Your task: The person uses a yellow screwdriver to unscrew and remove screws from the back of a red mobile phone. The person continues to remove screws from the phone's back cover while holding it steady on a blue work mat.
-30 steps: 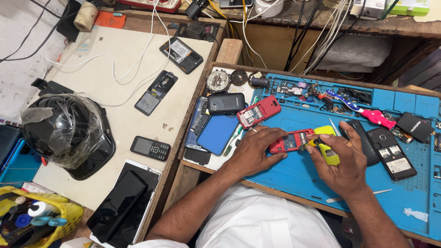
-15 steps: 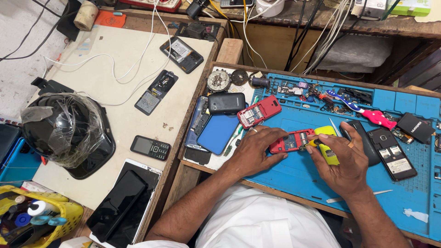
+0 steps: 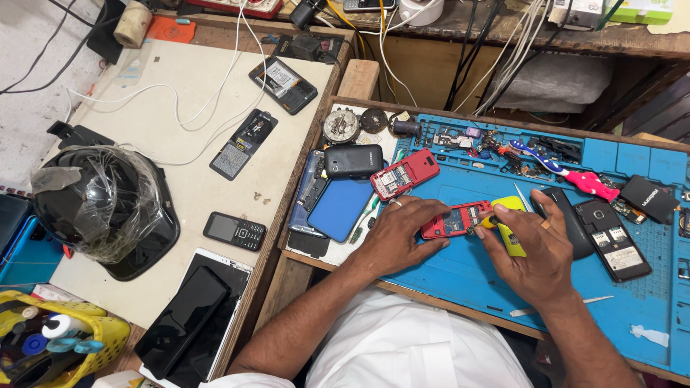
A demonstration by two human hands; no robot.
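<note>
**Desk:** What is the person at the repair counter (image 3: 460, 284) holding?

**Photographer:** An opened red phone (image 3: 457, 220), back cover off and board exposed, lying on the blue work mat (image 3: 647, 302). The left hand (image 3: 397, 237) lies over its near end, its grip pressed down on the casing to pin it flat. The right hand (image 3: 535, 251) pinches a yellow-handled tool (image 3: 507, 228), the tip set against the phone's right edge.

**Desk:** How far along does it look?

**Photographer:** My reading: mid-job. The shell is already off, the inside is being worked, and nothing is closed up yet.

**Desk:** What lies around it?

**Photographer:** At eleven o'clock from the hands, a second red phone (image 3: 405, 174), also opened. At three o'clock, a black handset (image 3: 612, 239) with its back off. At one o'clock, a toothbrush (image 3: 560, 169) among small parts. At nine o'clock, a blue phone panel (image 3: 339, 208), and well beyond it a black helmet (image 3: 97, 208) wrapped in plastic film.
</note>
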